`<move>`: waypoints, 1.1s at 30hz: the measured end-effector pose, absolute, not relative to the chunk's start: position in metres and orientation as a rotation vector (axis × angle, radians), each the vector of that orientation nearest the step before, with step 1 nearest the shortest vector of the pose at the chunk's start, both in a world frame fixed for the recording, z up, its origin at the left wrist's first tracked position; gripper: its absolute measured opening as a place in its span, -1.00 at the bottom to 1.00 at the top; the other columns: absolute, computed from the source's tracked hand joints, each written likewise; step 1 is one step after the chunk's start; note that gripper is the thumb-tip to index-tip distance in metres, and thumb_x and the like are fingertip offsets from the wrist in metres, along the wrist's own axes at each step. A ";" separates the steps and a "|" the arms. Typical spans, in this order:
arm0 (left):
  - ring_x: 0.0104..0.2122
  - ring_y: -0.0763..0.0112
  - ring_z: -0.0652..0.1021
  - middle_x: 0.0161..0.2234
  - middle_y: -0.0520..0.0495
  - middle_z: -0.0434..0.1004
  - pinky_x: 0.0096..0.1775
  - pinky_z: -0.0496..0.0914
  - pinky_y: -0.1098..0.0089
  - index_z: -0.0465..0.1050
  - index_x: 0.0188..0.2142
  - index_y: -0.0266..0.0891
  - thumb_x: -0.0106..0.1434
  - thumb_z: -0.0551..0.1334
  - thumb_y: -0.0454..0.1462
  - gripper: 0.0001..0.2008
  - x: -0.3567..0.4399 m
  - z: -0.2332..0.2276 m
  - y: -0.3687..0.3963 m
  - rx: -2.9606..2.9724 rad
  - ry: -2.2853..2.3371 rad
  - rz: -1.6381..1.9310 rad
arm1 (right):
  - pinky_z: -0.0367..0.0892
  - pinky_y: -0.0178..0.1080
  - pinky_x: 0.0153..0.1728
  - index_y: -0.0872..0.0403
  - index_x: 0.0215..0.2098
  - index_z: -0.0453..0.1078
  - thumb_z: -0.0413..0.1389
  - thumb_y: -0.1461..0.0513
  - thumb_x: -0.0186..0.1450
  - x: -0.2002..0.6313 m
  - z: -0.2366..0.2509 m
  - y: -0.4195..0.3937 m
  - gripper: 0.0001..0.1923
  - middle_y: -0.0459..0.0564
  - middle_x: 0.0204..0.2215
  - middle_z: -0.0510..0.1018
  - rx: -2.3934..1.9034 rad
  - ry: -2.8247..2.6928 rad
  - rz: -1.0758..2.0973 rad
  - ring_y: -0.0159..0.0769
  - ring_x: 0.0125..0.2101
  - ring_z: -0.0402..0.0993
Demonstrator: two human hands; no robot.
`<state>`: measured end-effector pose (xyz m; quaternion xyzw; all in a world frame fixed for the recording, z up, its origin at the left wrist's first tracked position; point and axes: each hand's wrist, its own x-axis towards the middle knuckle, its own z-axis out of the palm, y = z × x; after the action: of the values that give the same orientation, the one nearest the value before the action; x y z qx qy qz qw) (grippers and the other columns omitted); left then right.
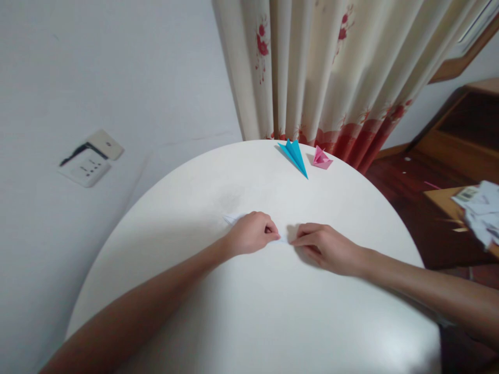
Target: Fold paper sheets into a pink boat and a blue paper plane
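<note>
A narrow piece of folded white paper (pixel 231 219) lies low over the white round table (pixel 241 322), mostly hidden under my left hand (pixel 253 234). That hand is closed, its thumb and forefinger pinching the paper near the middle. My right hand (pixel 329 246) is closed too, and its fingertips pinch the paper's right end. Only the paper's pointed left end and a short strip between the two hands show. Its exact shape I cannot make out against the white tabletop.
At the table's far edge lie a blue paper plane (pixel 294 157) and a pink folded paper piece (pixel 322 158). A flowered curtain (pixel 312 78) hangs behind. The wall with a socket (pixel 86 166) is at left. Papers (pixel 481 213) sit on a wooden surface at right.
</note>
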<state>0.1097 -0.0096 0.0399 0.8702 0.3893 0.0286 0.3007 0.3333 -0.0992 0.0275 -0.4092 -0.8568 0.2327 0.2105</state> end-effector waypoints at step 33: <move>-0.42 0.37 0.57 -0.47 -0.05 0.63 -0.43 0.26 0.47 0.65 -0.42 -0.26 0.13 0.29 -0.26 -0.85 0.116 0.045 -0.001 2.203 0.991 -0.039 | 0.39 -0.25 -0.28 0.10 -0.10 0.52 -0.02 0.39 0.37 0.329 0.016 -0.108 -0.70 0.06 -0.27 0.51 -1.184 -2.295 0.492 -0.27 -0.30 0.46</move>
<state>0.1163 -0.0009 0.0453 0.8525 0.3834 -0.0152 0.3549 0.3295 -0.1075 0.0159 -0.4357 -0.8444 0.1809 0.2538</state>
